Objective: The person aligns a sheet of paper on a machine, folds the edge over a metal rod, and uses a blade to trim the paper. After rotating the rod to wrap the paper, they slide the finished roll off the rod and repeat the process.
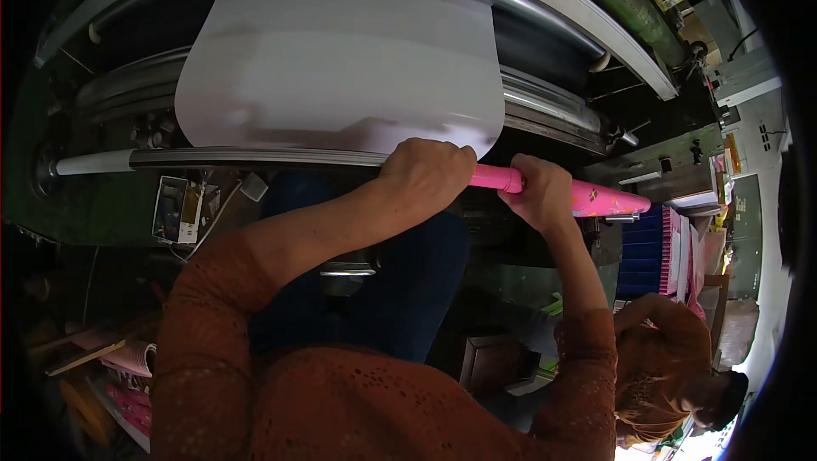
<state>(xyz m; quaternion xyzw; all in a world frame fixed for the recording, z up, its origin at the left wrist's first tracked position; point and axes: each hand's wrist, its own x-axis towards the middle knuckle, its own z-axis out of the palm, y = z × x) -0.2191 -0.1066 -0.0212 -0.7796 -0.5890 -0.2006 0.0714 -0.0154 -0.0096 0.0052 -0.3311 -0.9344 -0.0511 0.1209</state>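
My left hand [430, 173] is closed in a fist where a metal bar [255, 156] meets a smooth pink tube [498, 177]. The tube comes out on the right side of this fist; the join is hidden under my fingers. Just to the right, my right hand [543, 193] wraps round the pink length at the start of a printed pink roll [608, 199], which tapers and sticks out past it. Behind the bar, a wide white sheet [340, 61] hangs down from the machine, its lower edge close to my left knuckles.
Metal rollers [553, 108] run across the machine behind the sheet. A small open box [177, 208] lies under the bar at left. Blue and pink stacked goods [655, 253] stand at right. A person in a rust-coloured top [668, 359] shows at lower right, perhaps a reflection.
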